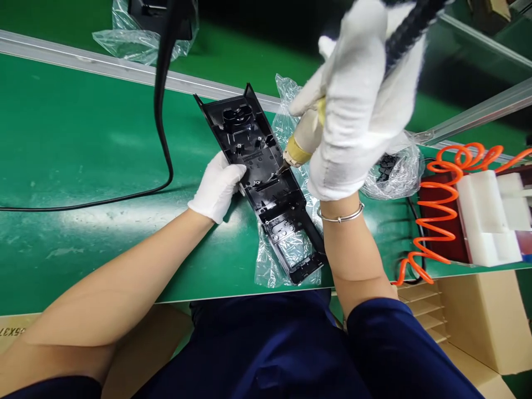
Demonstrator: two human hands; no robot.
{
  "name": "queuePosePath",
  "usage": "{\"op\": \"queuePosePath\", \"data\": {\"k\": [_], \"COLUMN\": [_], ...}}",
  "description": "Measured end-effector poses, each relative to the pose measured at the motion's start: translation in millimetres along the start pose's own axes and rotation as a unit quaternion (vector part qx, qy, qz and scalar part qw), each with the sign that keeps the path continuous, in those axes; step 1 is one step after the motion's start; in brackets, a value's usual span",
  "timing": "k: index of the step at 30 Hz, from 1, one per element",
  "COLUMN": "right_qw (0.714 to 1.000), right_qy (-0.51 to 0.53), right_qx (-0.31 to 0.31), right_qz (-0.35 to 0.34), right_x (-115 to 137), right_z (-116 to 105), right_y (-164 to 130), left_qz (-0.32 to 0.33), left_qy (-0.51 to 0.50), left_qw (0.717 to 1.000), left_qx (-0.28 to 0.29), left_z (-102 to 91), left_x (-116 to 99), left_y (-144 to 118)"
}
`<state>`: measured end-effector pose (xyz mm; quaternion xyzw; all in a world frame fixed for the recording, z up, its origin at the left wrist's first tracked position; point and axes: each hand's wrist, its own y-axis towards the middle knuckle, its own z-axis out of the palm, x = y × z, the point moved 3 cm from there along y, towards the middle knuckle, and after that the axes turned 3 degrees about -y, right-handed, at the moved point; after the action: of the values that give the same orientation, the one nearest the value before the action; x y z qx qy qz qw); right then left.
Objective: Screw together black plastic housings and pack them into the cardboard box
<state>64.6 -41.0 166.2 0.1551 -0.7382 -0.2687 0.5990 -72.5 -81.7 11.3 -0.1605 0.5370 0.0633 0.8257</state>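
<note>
A long black plastic housing (260,160) lies slanted over the green bench, its moulded inner side facing up. My left hand (218,187), in a white glove, grips its left edge with the thumb over the rim. In my right hand (361,100), also gloved in white, is a power screwdriver (303,136) with a yellow collar, the fingers wrapped round its body. Its dark bit slants down to the middle of the housing; whether the tip sits on a screw I cannot make out. Clear plastic film (270,266) shows beneath the housing.
An orange coiled hose (434,202) and white foam-like blocks (488,216) stand at the right. Bagged black parts (386,169) lie behind my right wrist. A black cable (162,111) hangs at the left. Cardboard boxes (482,316) are below the bench edge.
</note>
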Motion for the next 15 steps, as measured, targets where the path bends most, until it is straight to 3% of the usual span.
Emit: {"op": "queuePosePath", "data": {"k": [4,10,15], "right_qw": [1.0,0.988,0.986], "right_qy": [0.026,0.155,0.164], "right_qx": [-0.001,0.001,-0.02], "right_qz": [-0.006,-0.003,-0.02], "right_x": [-3,-15,-14], "right_z": [1,-1,-7], "right_y": [-2,7,7], "left_qz": [-0.003,-0.005,-0.032], "left_qy": [0.017,0.047,0.058], "left_qw": [1.0,0.998,0.997], "left_qx": [0.013,0.046,0.036], "left_z": [6.7,14.7,14.2], "left_x": [-5,-15,-15], "left_y": [-3,-7,-8]}}
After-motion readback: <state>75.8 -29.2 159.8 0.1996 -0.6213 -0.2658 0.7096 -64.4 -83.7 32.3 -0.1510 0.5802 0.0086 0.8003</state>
